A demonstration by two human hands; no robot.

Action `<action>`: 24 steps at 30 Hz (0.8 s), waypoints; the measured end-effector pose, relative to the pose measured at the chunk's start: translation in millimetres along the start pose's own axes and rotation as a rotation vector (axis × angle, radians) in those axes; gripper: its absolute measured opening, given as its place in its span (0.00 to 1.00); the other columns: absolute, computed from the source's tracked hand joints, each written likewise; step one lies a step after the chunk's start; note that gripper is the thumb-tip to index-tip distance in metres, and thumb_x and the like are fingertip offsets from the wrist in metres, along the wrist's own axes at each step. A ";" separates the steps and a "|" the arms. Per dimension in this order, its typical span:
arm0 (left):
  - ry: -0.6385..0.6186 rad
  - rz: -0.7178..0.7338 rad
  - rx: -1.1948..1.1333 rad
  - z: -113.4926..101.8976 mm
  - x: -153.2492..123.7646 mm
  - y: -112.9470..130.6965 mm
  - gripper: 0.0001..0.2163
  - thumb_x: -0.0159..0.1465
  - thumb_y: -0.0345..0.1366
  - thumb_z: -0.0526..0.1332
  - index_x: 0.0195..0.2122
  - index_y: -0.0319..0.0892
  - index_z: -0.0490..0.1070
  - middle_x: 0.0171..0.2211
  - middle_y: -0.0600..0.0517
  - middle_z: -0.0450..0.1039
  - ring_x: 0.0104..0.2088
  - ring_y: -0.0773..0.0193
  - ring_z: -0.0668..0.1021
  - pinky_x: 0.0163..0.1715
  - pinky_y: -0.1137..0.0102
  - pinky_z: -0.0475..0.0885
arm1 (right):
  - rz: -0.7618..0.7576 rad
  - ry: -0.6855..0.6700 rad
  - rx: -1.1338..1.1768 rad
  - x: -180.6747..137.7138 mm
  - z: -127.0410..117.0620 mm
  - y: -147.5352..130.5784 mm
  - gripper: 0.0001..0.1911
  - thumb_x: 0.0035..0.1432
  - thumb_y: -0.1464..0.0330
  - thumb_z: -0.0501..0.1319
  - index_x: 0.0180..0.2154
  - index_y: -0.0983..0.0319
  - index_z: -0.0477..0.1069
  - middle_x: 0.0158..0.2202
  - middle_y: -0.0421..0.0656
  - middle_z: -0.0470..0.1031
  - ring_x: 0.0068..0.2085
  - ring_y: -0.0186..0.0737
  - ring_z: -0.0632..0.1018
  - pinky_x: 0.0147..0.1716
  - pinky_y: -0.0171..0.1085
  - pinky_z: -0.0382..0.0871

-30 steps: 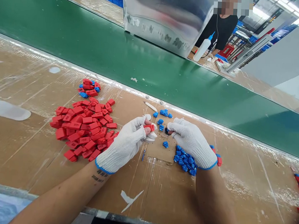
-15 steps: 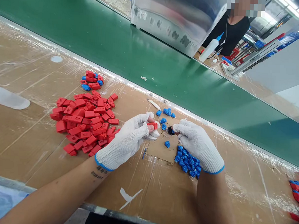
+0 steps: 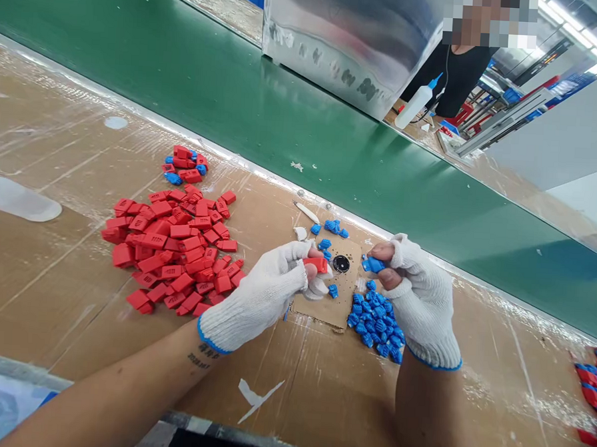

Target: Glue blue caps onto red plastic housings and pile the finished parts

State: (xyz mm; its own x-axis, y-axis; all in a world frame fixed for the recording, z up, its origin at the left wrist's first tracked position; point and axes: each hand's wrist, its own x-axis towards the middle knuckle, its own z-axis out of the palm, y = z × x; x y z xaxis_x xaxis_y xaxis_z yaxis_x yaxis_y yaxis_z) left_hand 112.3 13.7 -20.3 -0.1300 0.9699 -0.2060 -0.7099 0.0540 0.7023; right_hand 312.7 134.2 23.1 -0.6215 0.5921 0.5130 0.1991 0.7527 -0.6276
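Observation:
My left hand (image 3: pixel 280 279), in a white glove with bare fingertips, pinches a red plastic piece (image 3: pixel 318 264). Between the thumb and finger of my gloved right hand (image 3: pixel 417 293) is a blue plastic piece (image 3: pixel 373 265). The two pieces are apart, one on each side of a round black disc (image 3: pixel 341 264) lying on a cardboard sheet (image 3: pixel 319 307). A heap of blue pieces (image 3: pixel 376 319) lies below my right hand, and several loose ones are on and around the cardboard. A large heap of red pieces (image 3: pixel 172 243) spreads left of my left hand.
Behind the heaps runs a green conveyor belt (image 3: pixel 185 91) with a metal housing (image 3: pixel 348 46) over it. A small mixed red-and-blue pile (image 3: pixel 185 164) sits at the left, another mixed pile (image 3: pixel 593 379) at far right. Across the belt are a person (image 3: pixel 456 72) and a white bottle (image 3: pixel 415 107).
My right hand has moved right, away from the black disc, and the blue piece in its fingers now shows. My left hand has shifted slightly right and down with the red piece.

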 end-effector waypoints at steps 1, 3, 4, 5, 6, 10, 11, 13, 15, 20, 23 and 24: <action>-0.020 -0.004 -0.024 0.1 -0.7 -0.8 0.19 0.57 0.40 0.80 0.40 0.38 0.75 0.32 0.52 0.78 0.30 0.68 0.80 0.32 0.73 0.77 | 0.011 0.004 0.030 -2.1 1.2 -1.7 0.12 0.68 0.72 0.65 0.48 0.52 0.81 0.42 0.38 0.85 0.43 0.41 0.84 0.44 0.41 0.78; -0.055 -0.007 -0.073 -0.4 -2.0 -2.3 0.18 0.57 0.38 0.80 0.40 0.40 0.75 0.32 0.54 0.77 0.30 0.69 0.80 0.34 0.73 0.78 | 0.037 -0.001 0.071 -5.2 2.8 -5.0 0.11 0.69 0.72 0.65 0.48 0.51 0.81 0.43 0.38 0.85 0.44 0.41 0.84 0.45 0.42 0.78; -0.074 -0.007 -0.088 -0.6 -2.7 -3.1 0.17 0.57 0.36 0.80 0.39 0.40 0.74 0.32 0.54 0.76 0.30 0.70 0.80 0.34 0.74 0.78 | 0.048 -0.005 0.085 -6.2 3.2 -6.8 0.11 0.69 0.71 0.65 0.49 0.51 0.81 0.43 0.38 0.85 0.44 0.41 0.84 0.46 0.43 0.78; -0.092 -0.006 -0.094 -0.8 -3.4 -4.0 0.16 0.57 0.35 0.80 0.39 0.40 0.74 0.32 0.55 0.76 0.31 0.71 0.79 0.35 0.75 0.78 | 0.057 -0.011 0.099 -6.9 3.5 -8.7 0.11 0.69 0.71 0.65 0.49 0.51 0.81 0.43 0.38 0.84 0.45 0.42 0.84 0.47 0.43 0.78; -0.107 -0.003 -0.095 -0.9 -4.0 -5.1 0.15 0.58 0.33 0.80 0.38 0.40 0.74 0.32 0.55 0.76 0.31 0.71 0.79 0.35 0.75 0.77 | 0.065 -0.015 0.114 -7.3 3.9 -10.6 0.10 0.70 0.71 0.65 0.49 0.51 0.81 0.44 0.39 0.84 0.45 0.42 0.84 0.47 0.43 0.78; -0.141 0.005 -0.114 0.6 -6.8 -9.8 0.15 0.57 0.33 0.80 0.37 0.40 0.74 0.31 0.56 0.74 0.31 0.72 0.78 0.35 0.76 0.76 | 0.075 -0.038 0.169 -8.0 5.7 -17.5 0.07 0.71 0.68 0.66 0.48 0.51 0.81 0.44 0.40 0.84 0.46 0.43 0.84 0.49 0.44 0.78; -0.150 0.001 -0.120 1.1 -7.5 -10.7 0.16 0.57 0.34 0.81 0.38 0.40 0.74 0.31 0.56 0.74 0.31 0.72 0.78 0.35 0.76 0.76 | 0.078 -0.044 0.181 -8.5 6.2 -18.5 0.06 0.71 0.67 0.66 0.48 0.51 0.81 0.44 0.40 0.84 0.46 0.43 0.84 0.49 0.45 0.78; -0.171 -0.002 -0.113 1.5 -8.8 -11.7 0.17 0.58 0.38 0.81 0.40 0.41 0.74 0.31 0.56 0.75 0.30 0.71 0.79 0.34 0.76 0.76 | 0.089 -0.045 0.212 -10.0 6.9 -19.4 0.06 0.71 0.64 0.68 0.48 0.51 0.81 0.45 0.40 0.84 0.47 0.44 0.84 0.50 0.45 0.78; -0.178 0.011 -0.092 1.4 -9.6 -11.9 0.19 0.59 0.41 0.81 0.42 0.41 0.75 0.32 0.56 0.76 0.30 0.70 0.80 0.33 0.75 0.76 | 0.106 -0.027 0.248 -11.8 7.4 -19.5 0.07 0.70 0.62 0.69 0.48 0.51 0.81 0.45 0.41 0.84 0.47 0.44 0.84 0.49 0.44 0.78; -0.186 0.007 -0.078 1.2 -10.1 -10.7 0.21 0.59 0.45 0.80 0.41 0.40 0.74 0.31 0.54 0.78 0.28 0.68 0.81 0.31 0.73 0.76 | 0.121 0.012 0.256 -11.5 8.8 -21.1 0.09 0.68 0.58 0.72 0.45 0.53 0.82 0.41 0.41 0.85 0.41 0.44 0.84 0.42 0.43 0.79; -0.162 -0.008 -0.055 2.4 -10.0 -10.1 0.21 0.58 0.44 0.81 0.40 0.40 0.73 0.32 0.54 0.78 0.29 0.68 0.81 0.32 0.72 0.76 | 0.117 0.027 0.249 -7.5 10.2 -24.2 0.11 0.67 0.55 0.72 0.43 0.54 0.83 0.38 0.42 0.85 0.38 0.43 0.84 0.39 0.43 0.80; -0.155 -0.012 -0.056 2.7 -9.8 -10.3 0.21 0.58 0.44 0.81 0.39 0.40 0.73 0.32 0.54 0.77 0.29 0.68 0.81 0.32 0.72 0.76 | 0.113 0.028 0.256 -6.2 10.6 -25.4 0.12 0.66 0.54 0.73 0.42 0.55 0.83 0.37 0.42 0.85 0.38 0.43 0.84 0.38 0.42 0.80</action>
State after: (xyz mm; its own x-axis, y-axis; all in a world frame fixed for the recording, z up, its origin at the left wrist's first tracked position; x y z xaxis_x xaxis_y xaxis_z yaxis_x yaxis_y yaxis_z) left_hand 122.7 4.3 -23.7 -0.0164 0.9945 -0.1033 -0.7487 0.0563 0.6605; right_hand 303.4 108.4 29.6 -0.5845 0.6785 0.4450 0.0663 0.5865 -0.8072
